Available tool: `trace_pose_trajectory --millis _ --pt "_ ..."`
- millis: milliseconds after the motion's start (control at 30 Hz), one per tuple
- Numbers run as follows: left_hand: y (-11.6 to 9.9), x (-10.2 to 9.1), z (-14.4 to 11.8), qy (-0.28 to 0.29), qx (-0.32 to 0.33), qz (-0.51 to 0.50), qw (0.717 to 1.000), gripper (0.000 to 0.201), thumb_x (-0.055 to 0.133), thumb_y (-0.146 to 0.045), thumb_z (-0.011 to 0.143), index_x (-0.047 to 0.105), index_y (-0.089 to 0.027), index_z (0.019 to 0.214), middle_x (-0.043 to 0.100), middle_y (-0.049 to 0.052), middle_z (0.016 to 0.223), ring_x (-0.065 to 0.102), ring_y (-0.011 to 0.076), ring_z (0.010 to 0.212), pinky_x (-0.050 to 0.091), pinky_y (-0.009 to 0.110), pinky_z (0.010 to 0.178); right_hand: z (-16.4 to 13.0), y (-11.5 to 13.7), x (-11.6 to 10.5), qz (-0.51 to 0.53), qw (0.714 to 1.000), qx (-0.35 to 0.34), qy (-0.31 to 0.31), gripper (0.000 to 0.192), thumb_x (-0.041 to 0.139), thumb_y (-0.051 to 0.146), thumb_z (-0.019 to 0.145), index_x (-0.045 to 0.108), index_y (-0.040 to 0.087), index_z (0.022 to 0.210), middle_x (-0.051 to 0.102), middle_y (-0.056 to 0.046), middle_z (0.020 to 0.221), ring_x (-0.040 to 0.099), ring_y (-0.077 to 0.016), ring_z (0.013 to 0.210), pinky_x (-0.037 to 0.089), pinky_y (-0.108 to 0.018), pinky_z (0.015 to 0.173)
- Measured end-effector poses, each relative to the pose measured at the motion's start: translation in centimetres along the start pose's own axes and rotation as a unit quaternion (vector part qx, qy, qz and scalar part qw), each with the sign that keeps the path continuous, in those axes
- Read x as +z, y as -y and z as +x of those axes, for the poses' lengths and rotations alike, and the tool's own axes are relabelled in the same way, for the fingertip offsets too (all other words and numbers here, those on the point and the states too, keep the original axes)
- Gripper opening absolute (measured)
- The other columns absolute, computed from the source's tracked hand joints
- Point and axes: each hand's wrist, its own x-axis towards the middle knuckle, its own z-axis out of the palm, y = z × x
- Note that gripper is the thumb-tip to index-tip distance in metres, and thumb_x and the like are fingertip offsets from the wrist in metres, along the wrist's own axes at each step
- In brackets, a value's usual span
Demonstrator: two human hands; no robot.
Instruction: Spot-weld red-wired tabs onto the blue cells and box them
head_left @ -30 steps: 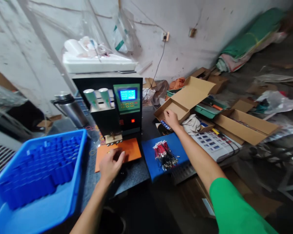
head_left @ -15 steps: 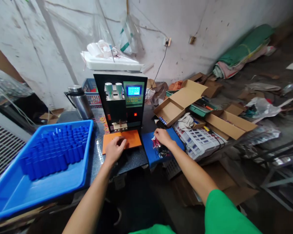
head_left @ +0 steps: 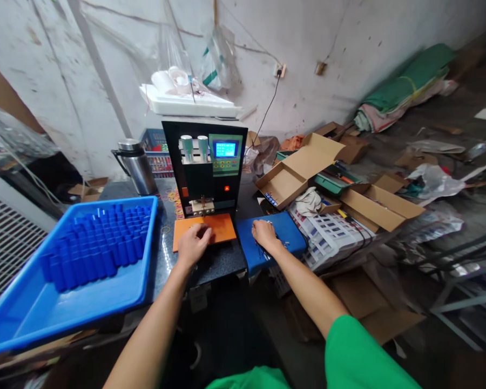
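Right hand point(head_left: 264, 235) came back from the cardboard box point(head_left: 285, 183), now clamped on wire leads on the blue pad point(head_left: 285, 237); left hand point(head_left: 193, 244) stays curled on the orange plate point(head_left: 222, 226).

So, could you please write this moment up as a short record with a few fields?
left hand: left hand rests on the front edge of the orange pad, curled; what it holds is hidden
right hand: right hand lies on the blue pad, covering the small wired parts there
machine: black machine with a lit screen stands behind the orange pad
left side: blue tray with upright blue cylinders
right side: open cardboard box
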Motion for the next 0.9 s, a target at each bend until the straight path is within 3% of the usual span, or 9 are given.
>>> trace_pose_trajectory --millis 100,167,233,333,433,533,633,800,900 --pt "0.0 0.1 0.0 0.002 -0.003 0.001 1.0 0.038 0.053 -0.05 0.084 0.072 -0.019 0.096 0.075 0.005 0.093 0.068 0.0221 0.084 0.049 0.03 0.075 0.7 -1.2 0.6 0.132 0.99 0.03 -0.035 0.016 0.054 0.019 0.087 0.07 0.019 0.086 0.073 -0.007 0.085 0.068 -0.0207 0.086 0.047 -0.028 0.077" --pt "0.0 0.1 0.0 0.002 -0.002 -0.001 1.0 0.037 0.053 -0.049 0.084 0.072 -0.019 0.096 0.075 0.006 0.093 0.068 0.0221 0.084 0.049 0.03 0.076 1.3 -1.9 0.8 0.261 0.963 0.045 -0.049 0.012 0.057 0.021 0.081 0.067 0.018 0.076 0.067 -0.002 0.069 0.064 -0.0168 0.072 0.046 -0.024 0.068" --pt "0.0 0.1 0.0 -0.001 -0.002 -0.002 1.0 0.037 0.053 -0.048 0.084 0.072 -0.019 0.097 0.075 0.006 0.094 0.068 0.0221 0.084 0.049 0.03 0.077 1.8 -2.4 0.7 0.407 0.911 0.054 -0.051 0.012 0.06 0.026 0.076 0.063 0.017 0.07 0.057 0.003 0.056 0.055 -0.0126 0.056 0.041 -0.022 0.055" --pt "0.0 0.0 0.0 0.0 -0.003 -0.008 1.0 0.037 0.054 -0.049 0.084 0.072 -0.019 0.097 0.075 0.006 0.094 0.068 0.0223 0.084 0.05 0.031 0.079 2.2 -2.5 0.0 0.589 0.806 0.057 -0.037 0.02 0.066 0.036 0.07 0.058 0.018 0.07 0.046 0.008 0.05 0.039 -0.0079 0.043 0.03 -0.019 0.042" --pt "0.1 -0.1 0.2 0.009 -0.001 -0.022 1.0 0.039 0.055 -0.05 0.084 0.072 -0.019 0.098 0.075 0.007 0.095 0.068 0.0226 0.086 0.051 0.033 0.083 2.1 -2.1 -1.4 0.693 0.717 0.056 -0.052 0.028 0.072 0.04 0.066 0.054 0.019 0.074 0.041 0.01 0.05 0.035 -0.0056 0.042 0.022 -0.017 0.039" --pt "0.0 -0.4 0.3 0.017 -0.004 -0.056 0.998 0.042 0.057 -0.053 0.082 0.072 -0.017 0.098 0.075 0.008 0.097 0.069 0.0233 0.089 0.052 0.034 0.085 1.6 -1.2 -2.9 0.755 0.651 0.046 -0.063 0.034 0.076 0.041 0.064 0.051 0.02 0.074 0.039 0.011 0.053 0.035 -0.0044 0.043 0.019 -0.016 0.038" --pt "-0.9 -0.7 -0.3 0.024 -0.024 -0.135 0.99 0.048 0.061 -0.057 0.08 0.072 -0.015 0.1 0.075 0.01 0.1 0.069 0.0243 0.091 0.053 0.036 0.088 0.4 0.2 -4.0 0.788 0.614 0.025 -0.042 0.036 0.078 0.04 0.064 0.05 0.02 0.076 0.039 0.011 0.057 0.036 -0.0041 0.044 0.019 -0.016 0.037" --pt "-4.4 -0.6 -3.3 0.071 -0.05 -0.246 0.965 0.048 0.067 -0.057 0.079 0.073 -0.015 0.102 0.075 0.011 0.102 0.069 0.0248 0.096 0.053 0.038 0.091 -2.5 3.6 -4.8 0.815 0.579 -0.003 0.014 0.034 0.078 0.039 0.068 0.053 0.02 0.079 0.039 0.01 0.059 0.036 -0.0044 0.045 0.02 -0.016 0.037" --pt "-6.1 -0.2 -4.9 0.097 -0.076 -0.313 0.942 0.049 0.069 -0.057 0.077 0.072 -0.014 0.101 0.076 0.011 0.095 0.07 0.0234 0.087 0.055 0.037 0.085 -4.0 5.8 -4.7 0.826 0.562 -0.016 0.046 0.032 0.078 0.038 0.07 0.053 0.02 0.081 0.039 0.01 0.059 0.036 -0.0043 0.045 0.02 -0.016 0.038"
